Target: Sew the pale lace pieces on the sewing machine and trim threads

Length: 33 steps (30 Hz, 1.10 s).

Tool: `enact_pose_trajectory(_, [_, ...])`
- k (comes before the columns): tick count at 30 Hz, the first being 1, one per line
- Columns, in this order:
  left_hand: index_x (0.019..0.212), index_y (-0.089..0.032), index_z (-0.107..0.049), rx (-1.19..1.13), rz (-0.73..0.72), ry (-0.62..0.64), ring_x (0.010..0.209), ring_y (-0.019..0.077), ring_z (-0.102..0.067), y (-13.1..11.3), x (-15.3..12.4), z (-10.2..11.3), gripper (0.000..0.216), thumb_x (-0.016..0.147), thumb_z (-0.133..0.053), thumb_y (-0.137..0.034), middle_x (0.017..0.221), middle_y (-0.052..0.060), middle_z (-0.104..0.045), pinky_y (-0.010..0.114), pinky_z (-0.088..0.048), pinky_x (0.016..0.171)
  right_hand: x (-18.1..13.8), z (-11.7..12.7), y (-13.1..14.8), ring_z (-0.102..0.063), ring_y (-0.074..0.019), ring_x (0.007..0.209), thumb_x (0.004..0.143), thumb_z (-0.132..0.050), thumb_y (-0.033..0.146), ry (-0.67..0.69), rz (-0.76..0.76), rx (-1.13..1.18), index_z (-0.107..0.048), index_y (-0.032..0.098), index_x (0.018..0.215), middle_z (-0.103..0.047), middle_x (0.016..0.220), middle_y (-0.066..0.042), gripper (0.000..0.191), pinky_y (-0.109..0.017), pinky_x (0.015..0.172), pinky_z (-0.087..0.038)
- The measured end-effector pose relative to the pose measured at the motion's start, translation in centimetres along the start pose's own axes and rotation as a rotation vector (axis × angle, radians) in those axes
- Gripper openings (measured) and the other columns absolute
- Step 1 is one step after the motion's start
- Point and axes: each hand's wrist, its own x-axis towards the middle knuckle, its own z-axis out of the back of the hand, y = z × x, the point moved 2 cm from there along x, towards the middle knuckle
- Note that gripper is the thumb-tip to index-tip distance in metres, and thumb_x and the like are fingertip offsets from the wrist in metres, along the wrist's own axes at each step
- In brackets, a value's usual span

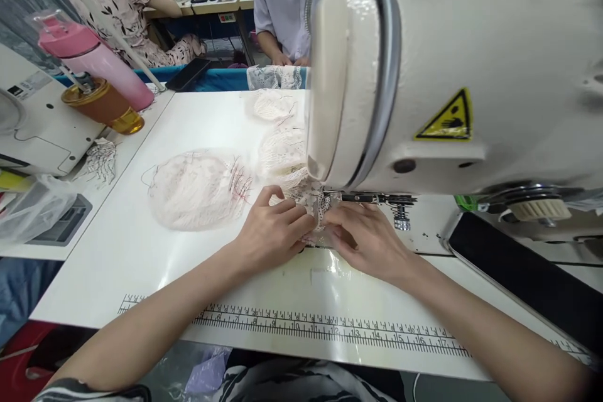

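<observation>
Over left front of the white flat tabletop (pixel 117 245), a hand can pass; beyond the right hand (pixel 370 235), the bulky cream-white sewing machine head (pixel 424 63) blocks.

Pale lace fabric (pixel 283 152), seemingly rumpled, partly hidden

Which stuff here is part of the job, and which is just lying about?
Job, apparently:
lace at left hand and right hand
sewing machine
pale cloth, likely

Lying about, apparently:
bottle
cup
phone
plastic bag
</observation>
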Motion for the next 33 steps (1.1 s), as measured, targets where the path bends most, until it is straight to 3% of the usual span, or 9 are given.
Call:
enact_pose_trajectory(6, [0.073, -0.019, -0.055, 0.075, -0.070, -0.037, 0.060, 0.0117, -0.049, 0.2, 0.1, 0.1, 0.015, 0.085, -0.049, -0.012, 0.061, -0.005, -0.057, 0.034, -0.036, 0.081, -0.1, 0.5, 0.7, -0.058, -0.0156, 0.080, 0.092, -0.053, 0.016, -0.030, 0.147, -0.022, -0.062, 0.022, 0.091, -0.065, 0.078, 0.000, 0.010, -0.031, 0.074, -0.037])
enact_pose_trajectory(10, [0.065, -0.019, -0.052, 0.133, -0.143, -0.037, 0.058, 0.0114, -0.044, 0.5, 0.2, 0.6, 0.021, 0.085, -0.052, -0.014, 0.057, -0.005, -0.053, 0.034, -0.036, 0.079, -0.1, 0.7, 0.8, -0.058, -0.0146, 0.077, 0.092, -0.053, 0.016, -0.050, 0.155, -0.043, -0.064, 0.022, 0.088, -0.065, 0.076, 0.001, 0.014, -0.032, 0.078, -0.038])
enact_pose_trajectory(15, [0.062, -0.020, -0.052, 0.193, -0.172, -0.060, 0.058, 0.0112, -0.042, 0.3, 0.3, 0.8, 0.028, 0.089, -0.051, -0.014, 0.056, -0.006, -0.052, 0.033, -0.036, 0.079, 0.4, 0.5, 1.2, -0.060, -0.0170, 0.096, 0.092, -0.057, 0.022, -0.063, 0.153, -0.132, -0.065, 0.022, 0.096, -0.069, 0.091, -0.001, 0.009, -0.033, 0.086, -0.040])
enact_pose_trajectory(22, [0.062, -0.020, -0.053, 0.206, -0.151, -0.082, 0.056, 0.0106, -0.045, -0.2, 0.4, 1.0, 0.029, 0.090, -0.052, -0.012, 0.053, -0.006, -0.051, 0.033, -0.038, 0.073, 0.6, 0.4, 1.7, -0.062, -0.0150, 0.093, 0.087, -0.062, 0.009, -0.101, 0.272, -0.167, -0.065, 0.019, 0.089, -0.071, 0.087, 0.000, 0.011, -0.034, 0.090, -0.044])
enact_pose_trajectory(24, [0.068, -0.019, -0.057, 0.194, -0.154, -0.058, 0.063, 0.0121, -0.053, -0.2, 0.2, 0.9, 0.024, 0.090, -0.052, -0.011, 0.063, -0.004, -0.061, 0.033, -0.041, 0.074, 0.4, 0.4, 1.6, -0.062, -0.0151, 0.091, 0.086, -0.063, 0.007, -0.095, 0.294, -0.146, -0.065, 0.018, 0.091, -0.072, 0.085, 0.000, 0.012, -0.034, 0.088, -0.046])
enact_pose_trajectory(26, [0.084, -0.017, -0.063, 0.139, -0.134, 0.004, 0.088, 0.0172, -0.063, -0.1, 0.0, 0.6, 0.013, 0.090, -0.052, -0.015, 0.091, 0.002, -0.072, 0.036, -0.045, 0.083, 0.2, 0.4, 1.4, -0.062, -0.0155, 0.092, 0.086, -0.063, 0.007, -0.076, 0.314, -0.128, -0.065, 0.018, 0.093, -0.072, 0.087, 0.000, 0.013, -0.033, 0.085, -0.048])
enact_pose_trajectory(29, [0.117, -0.010, -0.060, 0.013, -0.107, 0.127, 0.125, 0.0243, -0.054, 0.3, -0.4, -0.2, 0.031, 0.092, -0.048, -0.023, 0.131, 0.012, -0.062, 0.040, -0.044, 0.101, -0.2, 0.3, 1.1, -0.063, -0.0145, 0.090, 0.087, -0.062, 0.007, -0.047, 0.324, -0.113, -0.065, 0.018, 0.095, -0.073, 0.088, 0.001, 0.013, -0.031, 0.078, -0.048])
enact_pose_trajectory(33, [0.136, -0.005, -0.048, -0.043, -0.095, 0.227, 0.131, 0.0255, -0.051, 0.9, -0.7, -0.9, 0.050, 0.092, -0.044, -0.029, 0.135, 0.015, -0.058, 0.041, -0.046, 0.103, -0.3, -0.2, 1.0, -0.063, -0.0136, 0.085, 0.086, -0.061, 0.005, -0.025, 0.304, -0.102, -0.063, 0.016, 0.091, -0.071, 0.084, 0.001, 0.013, -0.030, 0.073, -0.049])
